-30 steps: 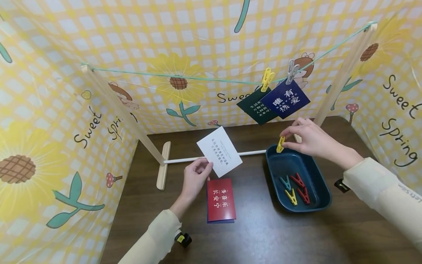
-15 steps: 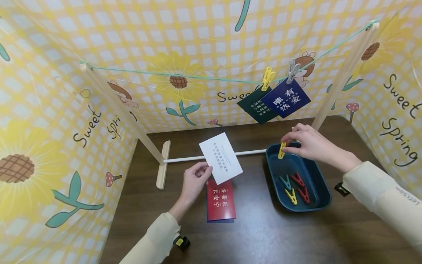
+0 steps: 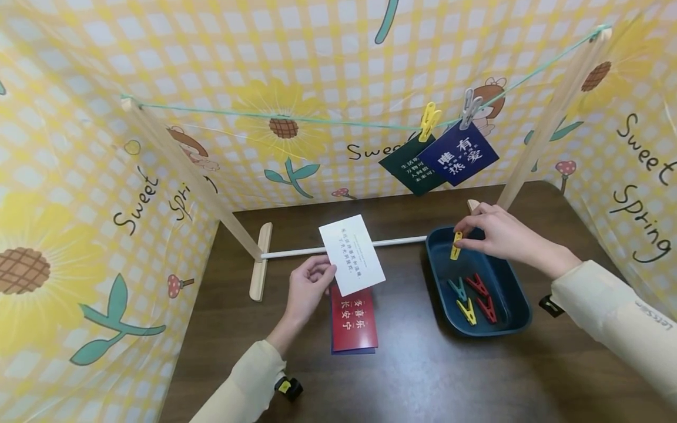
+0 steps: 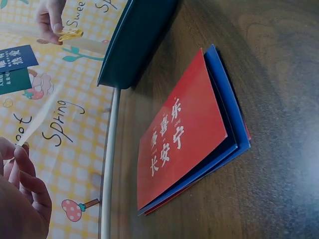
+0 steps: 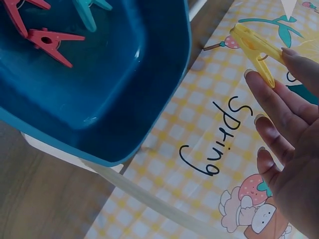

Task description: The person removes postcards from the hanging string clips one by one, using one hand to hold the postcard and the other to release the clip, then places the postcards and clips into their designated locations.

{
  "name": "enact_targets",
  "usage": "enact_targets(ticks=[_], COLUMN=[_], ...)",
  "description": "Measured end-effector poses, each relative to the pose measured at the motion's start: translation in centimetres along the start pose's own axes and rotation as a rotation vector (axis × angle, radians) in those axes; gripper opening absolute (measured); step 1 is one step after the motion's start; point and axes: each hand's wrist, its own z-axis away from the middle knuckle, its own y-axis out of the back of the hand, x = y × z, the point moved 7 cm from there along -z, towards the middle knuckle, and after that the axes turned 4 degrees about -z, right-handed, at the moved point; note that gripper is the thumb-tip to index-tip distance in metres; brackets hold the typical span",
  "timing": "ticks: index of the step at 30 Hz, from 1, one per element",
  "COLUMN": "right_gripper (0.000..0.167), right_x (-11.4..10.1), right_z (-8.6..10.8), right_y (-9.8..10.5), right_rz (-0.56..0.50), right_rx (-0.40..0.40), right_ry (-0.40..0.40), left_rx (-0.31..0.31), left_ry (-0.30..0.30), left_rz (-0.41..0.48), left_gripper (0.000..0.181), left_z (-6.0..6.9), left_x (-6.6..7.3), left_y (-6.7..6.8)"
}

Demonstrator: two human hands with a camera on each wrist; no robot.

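Note:
My left hand (image 3: 309,288) pinches a white card (image 3: 352,255) by its lower left edge, held above the table. In the left wrist view that card (image 4: 42,117) is seen nearly edge-on. Below it lies a small stack of cards with a red card (image 3: 355,329) on top and blue ones under it. My right hand (image 3: 494,232) holds a yellow clothespin (image 3: 456,245) between thumb and fingertips, over the back of the dark blue basin (image 3: 520,288). The right wrist view shows this clothespin (image 5: 254,50) gripped by its handle ends.
Inside the basin lie a green clothespin (image 3: 457,290), a yellow one and two red ones (image 3: 478,285). A green string (image 3: 275,119) runs between two wooden posts (image 3: 195,182). A green card (image 3: 412,167) and a blue card (image 3: 459,154) hang from it by clothespins. A white rod (image 3: 296,252) joins the posts low down.
The white card has come down and toward me, now overlapping the red card's top in view. My right hand has lowered slightly with the yellow clothespin, which has shifted a little right.

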Motion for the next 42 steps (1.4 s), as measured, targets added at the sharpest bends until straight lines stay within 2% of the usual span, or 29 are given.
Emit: enact_targets(ticks=[13, 21, 27, 42], right_gripper=[0.024, 0.02, 0.021, 0.022], right_x=[1.3, 1.7, 2.2, 2.6], right_z=[0.2, 0.6, 1.0, 1.0], right_y=[-1.7, -2.4, -3.0, -5.2], right_rz=[-0.005, -0.018, -0.026, -0.049], right_rx=[-0.053, -0.07, -0.097, -0.13], right_ry=[-0.025, -0.023, -0.05, -0.04], left_rx=[-0.024, -0.025, -0.029, -0.095], left_ry=[0.063, 0.128, 0.159, 0.204], left_rz=[-0.045, -0.049, -0.045, -0.097], left_gripper=[0.017, 0.02, 0.021, 0.02], left_z=[0.7, 1.3, 1.7, 2.8], left_x=[-1.5, -2.5, -3.3, -5.1], left_y=[0.4, 0.6, 0.5, 0.2])
